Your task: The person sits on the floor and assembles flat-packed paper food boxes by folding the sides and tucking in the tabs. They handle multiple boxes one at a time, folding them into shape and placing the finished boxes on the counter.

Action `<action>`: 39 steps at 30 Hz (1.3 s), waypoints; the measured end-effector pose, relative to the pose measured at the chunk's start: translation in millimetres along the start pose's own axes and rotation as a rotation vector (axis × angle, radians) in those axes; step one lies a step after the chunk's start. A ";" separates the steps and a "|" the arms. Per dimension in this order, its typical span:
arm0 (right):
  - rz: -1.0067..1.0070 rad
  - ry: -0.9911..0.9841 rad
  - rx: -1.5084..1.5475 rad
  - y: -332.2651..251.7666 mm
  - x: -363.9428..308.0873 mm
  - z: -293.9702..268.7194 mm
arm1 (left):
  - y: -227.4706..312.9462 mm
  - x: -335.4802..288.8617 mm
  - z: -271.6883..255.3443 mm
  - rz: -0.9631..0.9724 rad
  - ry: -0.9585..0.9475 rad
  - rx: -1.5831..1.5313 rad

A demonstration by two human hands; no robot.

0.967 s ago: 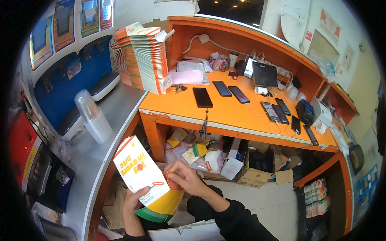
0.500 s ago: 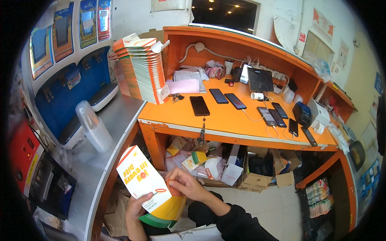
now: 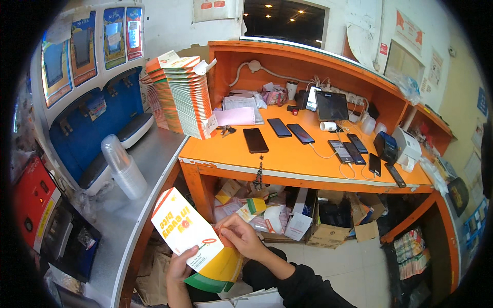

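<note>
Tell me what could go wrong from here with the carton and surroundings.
1. The white, yellow and green cardboard carton could crease or tear where the right hand pinches its edge.
2. The tall stack of flattened white-and-orange cardboard cartons might topple if bumped.
3. The thin dark strap hanging over the orange table's edge could snag, perhaps dragging the black rectangular phone down.

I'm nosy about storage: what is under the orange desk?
Under the desk are pinkish plastic, a small yellow-green carton and brown boxes. The right hand covers part of the view there, and whatever lies behind the boxes cannot be seen.
</note>
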State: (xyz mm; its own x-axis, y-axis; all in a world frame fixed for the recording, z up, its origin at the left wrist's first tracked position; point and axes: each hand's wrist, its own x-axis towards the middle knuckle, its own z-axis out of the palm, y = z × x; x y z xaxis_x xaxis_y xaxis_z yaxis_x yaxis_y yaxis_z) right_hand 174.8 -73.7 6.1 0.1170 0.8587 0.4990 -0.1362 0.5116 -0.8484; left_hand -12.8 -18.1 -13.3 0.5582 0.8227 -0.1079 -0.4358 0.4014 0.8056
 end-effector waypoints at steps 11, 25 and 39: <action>0.076 -0.199 0.141 -1.8 -0.4 -9.5 | 1.9 -2.6 0.0 -0.041 -0.068 0.001; -0.018 -0.044 -0.136 -13.8 -1.2 -15.6 | 1.7 -6.8 6.3 -0.042 0.026 0.060; 0.098 -0.185 0.020 -23.9 -7.1 -13.3 | 7.6 -10.8 3.2 -0.088 -0.098 -0.012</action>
State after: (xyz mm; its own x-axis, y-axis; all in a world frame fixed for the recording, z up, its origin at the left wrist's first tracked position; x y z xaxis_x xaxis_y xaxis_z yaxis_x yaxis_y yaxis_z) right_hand 190.3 -92.5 20.6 -0.0798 0.8947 0.4394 -0.1578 0.4239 -0.8918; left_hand -19.8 -25.3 -4.1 0.6606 0.7411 -0.1201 -0.3903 0.4756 0.7883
